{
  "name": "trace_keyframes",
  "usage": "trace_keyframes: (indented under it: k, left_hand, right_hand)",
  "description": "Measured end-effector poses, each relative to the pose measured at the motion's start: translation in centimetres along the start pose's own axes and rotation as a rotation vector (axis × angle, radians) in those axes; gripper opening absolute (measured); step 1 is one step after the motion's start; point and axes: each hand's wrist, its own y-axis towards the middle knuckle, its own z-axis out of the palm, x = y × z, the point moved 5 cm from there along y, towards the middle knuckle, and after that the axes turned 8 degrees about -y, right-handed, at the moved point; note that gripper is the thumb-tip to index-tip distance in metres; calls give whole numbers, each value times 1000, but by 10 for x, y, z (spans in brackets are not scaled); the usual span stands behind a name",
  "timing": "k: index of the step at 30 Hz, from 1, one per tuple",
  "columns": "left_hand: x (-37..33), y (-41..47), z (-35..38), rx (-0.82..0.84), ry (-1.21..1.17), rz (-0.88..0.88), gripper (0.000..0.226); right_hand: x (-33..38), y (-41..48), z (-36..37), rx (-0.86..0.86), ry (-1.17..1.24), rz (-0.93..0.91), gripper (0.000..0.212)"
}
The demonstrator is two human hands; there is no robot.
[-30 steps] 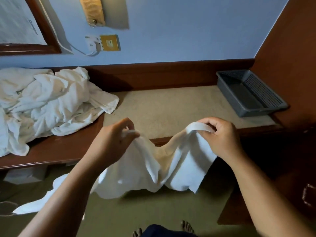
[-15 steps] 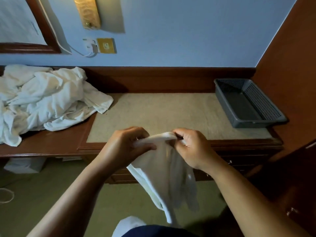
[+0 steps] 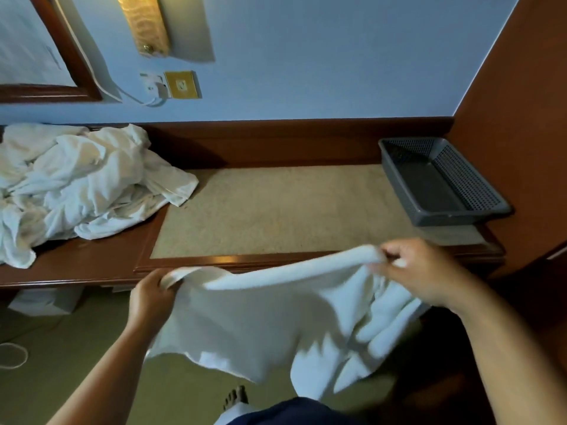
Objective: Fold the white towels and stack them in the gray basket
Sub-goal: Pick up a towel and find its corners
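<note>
A white towel (image 3: 264,320) hangs spread in the air in front of the wooden desk's front edge. My left hand (image 3: 152,297) grips its left top corner. My right hand (image 3: 420,269) pinches the right top corner, where the cloth bunches into folds below. A pile of crumpled white towels (image 3: 76,185) lies on the left part of the desk. The gray basket (image 3: 441,182) stands with nothing in it at the desk's far right, against the wooden side wall.
The wooden desk (image 3: 92,265) has a beige inlaid top (image 3: 276,210) between pile and basket. A mirror frame, a lamp and a wall socket with a cable hang on the blue wall. A white box (image 3: 46,302) sits under the desk on the green floor.
My hands, together half a second ago at the towel's top, have moved apart sideways. The towel now stretches wide between them instead of hanging in a narrow bunch.
</note>
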Motion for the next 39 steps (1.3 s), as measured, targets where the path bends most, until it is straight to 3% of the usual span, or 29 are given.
trace_keyframes:
  k: [2, 3, 4, 7, 8, 11, 13, 17, 20, 22, 24, 27, 29, 32, 35, 39]
  left_hand:
    - [-57, -1, 1, 115, 3, 210, 29]
    - [-88, -10, 9, 228, 19, 318, 31]
    - [-116, -23, 20, 339, 38, 421, 33]
    - [-188, -70, 51, 565, 82, 631, 26]
    - [-203, -82, 55, 592, 59, 678, 25]
    - [-220, -88, 47, 527, -10, 781, 30]
    - [-206, -74, 34, 398, 32, 799, 31]
    - [-166, -52, 10, 117, 181, 804, 39]
    - [-148, -42, -14, -162, 264, 765, 28]
    - [-144, -38, -26, -277, 330, 635, 18]
    - [-138, -34, -24, -239, 279, 441, 14]
    - [-120, -28, 3, 36, -314, -51, 19]
    - [-122, -33, 26, 132, -654, -247, 21]
    - [-137, -40, 48, 158, -851, -243, 26]
    - [-159, -46, 51, 123, -910, -154, 34]
    - [-188, -51, 54, 122, -857, 122, 29]
  right_hand:
    - [12, -4, 29, 267, -165, -18, 17]
    - [22, -5, 41, 319, -187, -30, 15]
    - [33, -4, 52, 306, -162, -36, 21]
    - [68, -2, 76, 191, 72, -43, 71]
    - [78, -2, 81, 146, 132, -105, 73]
    - [83, -1, 75, -91, 167, -235, 16]
    - [76, -2, 61, -217, 140, -264, 20]
    - [69, -13, 49, -223, 124, -307, 34]
    - [74, -20, 52, -186, 100, -323, 40]
    - [79, -22, 56, -179, 90, -335, 40]
    - [86, -26, 59, -177, 88, -349, 36]
    - [102, -36, 69, -103, 57, -417, 29]
    - [112, -42, 80, -6, 39, -459, 32]
    - [118, -48, 91, 115, 33, -417, 33]
    - [118, -57, 101, 344, 222, -285, 14]
    - [113, -69, 95, 470, 456, -264, 40]
